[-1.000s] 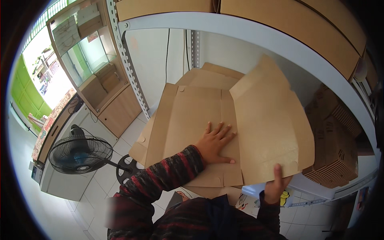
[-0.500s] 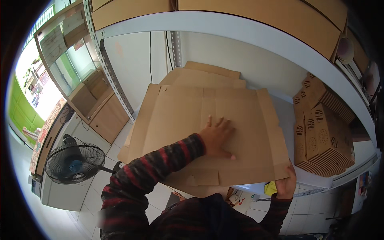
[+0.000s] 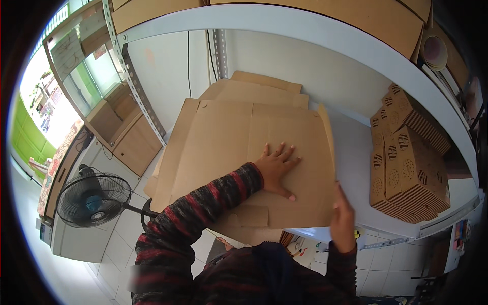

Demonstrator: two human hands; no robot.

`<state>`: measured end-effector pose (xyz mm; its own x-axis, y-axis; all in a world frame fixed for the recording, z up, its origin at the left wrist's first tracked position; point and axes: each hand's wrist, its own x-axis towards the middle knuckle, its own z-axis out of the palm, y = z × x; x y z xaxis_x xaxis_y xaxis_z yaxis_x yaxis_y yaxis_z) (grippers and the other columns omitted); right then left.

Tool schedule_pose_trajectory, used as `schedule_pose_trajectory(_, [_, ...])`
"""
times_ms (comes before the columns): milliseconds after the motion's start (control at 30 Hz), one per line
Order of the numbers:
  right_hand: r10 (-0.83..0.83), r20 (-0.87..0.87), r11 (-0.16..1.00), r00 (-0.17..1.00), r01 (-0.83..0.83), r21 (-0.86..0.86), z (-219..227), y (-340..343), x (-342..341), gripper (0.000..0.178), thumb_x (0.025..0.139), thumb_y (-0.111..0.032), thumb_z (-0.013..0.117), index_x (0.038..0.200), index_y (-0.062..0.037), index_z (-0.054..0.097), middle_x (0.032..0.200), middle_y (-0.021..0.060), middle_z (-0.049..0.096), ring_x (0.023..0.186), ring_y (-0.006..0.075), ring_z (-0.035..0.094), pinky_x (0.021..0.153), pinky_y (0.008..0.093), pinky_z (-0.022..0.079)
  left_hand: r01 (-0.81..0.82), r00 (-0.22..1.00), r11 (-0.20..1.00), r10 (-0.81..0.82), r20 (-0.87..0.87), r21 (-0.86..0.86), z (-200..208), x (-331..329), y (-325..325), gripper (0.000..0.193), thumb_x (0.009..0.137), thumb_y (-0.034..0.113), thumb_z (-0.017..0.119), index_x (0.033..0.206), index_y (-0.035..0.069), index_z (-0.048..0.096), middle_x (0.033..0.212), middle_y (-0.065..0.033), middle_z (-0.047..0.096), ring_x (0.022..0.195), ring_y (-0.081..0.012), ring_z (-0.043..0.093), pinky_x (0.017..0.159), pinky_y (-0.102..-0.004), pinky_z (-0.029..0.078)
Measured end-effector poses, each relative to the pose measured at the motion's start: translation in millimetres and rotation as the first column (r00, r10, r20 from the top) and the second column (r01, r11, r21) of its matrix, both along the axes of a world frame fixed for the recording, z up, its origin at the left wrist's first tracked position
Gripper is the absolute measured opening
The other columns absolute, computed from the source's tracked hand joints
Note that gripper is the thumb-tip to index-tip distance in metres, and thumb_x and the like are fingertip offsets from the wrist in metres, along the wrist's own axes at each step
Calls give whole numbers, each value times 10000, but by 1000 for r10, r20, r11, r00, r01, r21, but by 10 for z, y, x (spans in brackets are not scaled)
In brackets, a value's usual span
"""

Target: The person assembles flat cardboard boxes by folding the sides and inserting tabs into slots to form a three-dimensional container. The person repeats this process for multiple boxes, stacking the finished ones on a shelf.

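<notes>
A large flat cardboard box blank [image 3: 216,147] lies on top of other brown cardboard pieces [image 3: 254,91] that stick out behind it. My left hand [image 3: 277,170] rests on its middle, palm down, with the fingers spread. Along the right edge a narrow side flap [image 3: 327,129] stands bent up at the crease. My right hand [image 3: 343,218] is against the near end of that flap, fingers stretched out and pointing away from me. Its palm side is partly hidden.
Stacks of printed folded cartons [image 3: 406,170] stand on the right of the grey shelf [image 3: 351,134]. A metal beam [image 3: 284,18] with boxes above crosses overhead. To the left are a black fan [image 3: 94,198] and a wooden cabinet [image 3: 137,147].
The right flap, flat before, is now bent upward. My right hand has moved from gripping the near right corner to lying along the flap. My left hand stays on the cardboard.
</notes>
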<state>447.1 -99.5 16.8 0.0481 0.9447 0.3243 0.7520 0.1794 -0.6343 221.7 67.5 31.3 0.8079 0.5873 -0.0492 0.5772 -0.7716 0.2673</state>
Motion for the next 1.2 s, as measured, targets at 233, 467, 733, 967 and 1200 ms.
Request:
schedule_pose_trajectory(233, [-3, -999, 999, 53, -44, -6, -33, 296, 562, 541, 883, 42, 454, 1414, 6, 356, 1393, 161, 454, 1268, 284, 484, 1064, 392, 415, -104, 961, 987, 133, 244, -126, 255, -675, -176, 801, 824, 510, 666, 1422, 55, 388, 1488, -292, 273, 1409, -422, 222, 1124, -609, 166])
schedule_pose_trajectory(467, [-65, -993, 998, -97, -15, -64, -51, 656, 908, 505, 893, 35, 484, 1386, -5, 380, 1347, 144, 478, 1225, 273, 511, 1032, 398, 459, -560, 628, 819, 517, 581, -124, 404, -1750, -991, 432, 829, 127, 700, 1230, 31, 571, 1331, -214, 521, 1221, -361, 515, 1024, -414, 400])
schedule_pose_trajectory(733, [190, -956, 981, -225, 90, 173, 99, 935, 939, 367, 956, -193, 577, 1250, 10, 492, 1229, 126, 562, 1173, 255, 526, 979, 391, 469, -779, 345, 607, 626, 699, -159, -348, -1996, -1859, 545, 604, -131, 470, 1089, 31, 657, 1230, -151, 574, 1149, -290, 561, 993, -363, 419])
schedule_pose_trajectory(967, [14, -991, 1000, -135, -10, 16, -54, 588, 407, 406, 902, -70, 598, 1287, -16, 482, 1256, 100, 559, 1151, 203, 544, 932, 365, 486, -896, 321, 443, 677, 662, -18, -559, -2012, -2002, 510, 642, -138, 592, 1107, 58, 669, 1148, -117, 538, 1084, -273, 533, 962, -366, 434])
schedule_pose_trajectory(1200, [44, -994, 999, 95, -21, 42, -85, 612, 381, 467, 881, 85, 522, 1332, -6, 443, 1272, 117, 548, 1156, 212, 563, 957, 326, 506, -837, 276, 530, 623, 732, -135, -466, -2056, -1901, 387, 638, -134, 658, 973, 47, 724, 1107, -93, 574, 829, -183, 591, 773, -309, 498])
